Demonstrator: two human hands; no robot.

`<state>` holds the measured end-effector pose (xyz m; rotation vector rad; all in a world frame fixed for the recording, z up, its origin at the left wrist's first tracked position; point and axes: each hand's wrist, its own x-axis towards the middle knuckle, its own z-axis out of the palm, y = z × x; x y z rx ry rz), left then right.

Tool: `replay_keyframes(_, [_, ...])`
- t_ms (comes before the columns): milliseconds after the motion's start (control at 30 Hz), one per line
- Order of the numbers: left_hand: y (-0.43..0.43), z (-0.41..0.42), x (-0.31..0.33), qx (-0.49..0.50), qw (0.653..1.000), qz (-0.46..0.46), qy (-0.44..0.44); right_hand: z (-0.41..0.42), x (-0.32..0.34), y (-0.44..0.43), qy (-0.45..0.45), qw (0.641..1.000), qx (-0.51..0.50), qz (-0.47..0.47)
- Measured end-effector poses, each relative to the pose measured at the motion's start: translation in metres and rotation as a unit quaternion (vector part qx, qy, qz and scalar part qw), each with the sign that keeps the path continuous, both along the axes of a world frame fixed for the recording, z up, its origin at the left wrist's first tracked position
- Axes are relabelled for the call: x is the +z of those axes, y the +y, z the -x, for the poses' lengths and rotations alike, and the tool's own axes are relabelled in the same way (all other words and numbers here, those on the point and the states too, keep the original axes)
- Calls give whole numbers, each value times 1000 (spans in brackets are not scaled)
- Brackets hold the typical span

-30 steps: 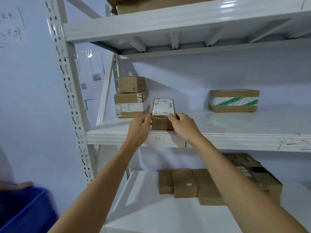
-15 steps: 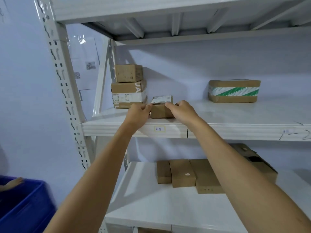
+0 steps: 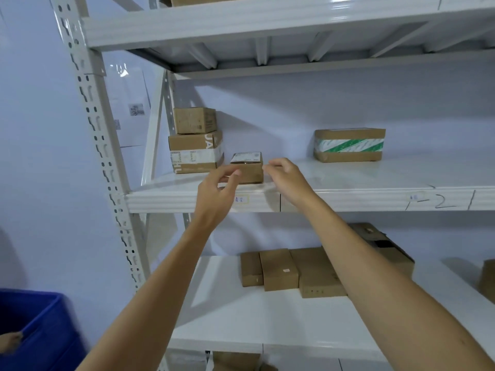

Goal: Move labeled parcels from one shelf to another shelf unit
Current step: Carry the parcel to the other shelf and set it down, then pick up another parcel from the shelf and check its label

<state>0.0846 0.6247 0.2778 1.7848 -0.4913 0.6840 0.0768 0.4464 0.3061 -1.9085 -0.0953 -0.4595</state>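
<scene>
You are facing a white metal shelf unit (image 3: 112, 167) with perforated uprights. On its middle shelf (image 3: 348, 194), the small labeled parcel (image 3: 247, 168) sits near the front edge. Just left of that parcel and further back stands a taped carton (image 3: 194, 153) carrying a smaller box (image 3: 195, 120) on top. Well to the parcel's right, against the wall, lies a box with green-striped tape (image 3: 349, 145). On the lower shelf (image 3: 241, 317), below the parcel, a row of plain brown boxes (image 3: 292, 271) lies side by side, touching.
</scene>
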Motion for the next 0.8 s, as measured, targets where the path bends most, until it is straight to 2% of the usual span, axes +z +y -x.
replay_keyframes(167, [-29,29,-1,-64,998,-2,-24,25,-22,-30,-23,1000,8,-6])
replay_keyframes(467, [-140,50,-38,-191,981,-32,23,93,-51,-137,-70,991,-112,-19])
replay_keyframes(600, [-201,63,-55,-222,972,-53,50,121,-64,-199,-50,988,-143,18])
replay_keyframes(800, [-324,95,-90,-258,953,-80,137,173,-106,-320,34,976,-206,59])
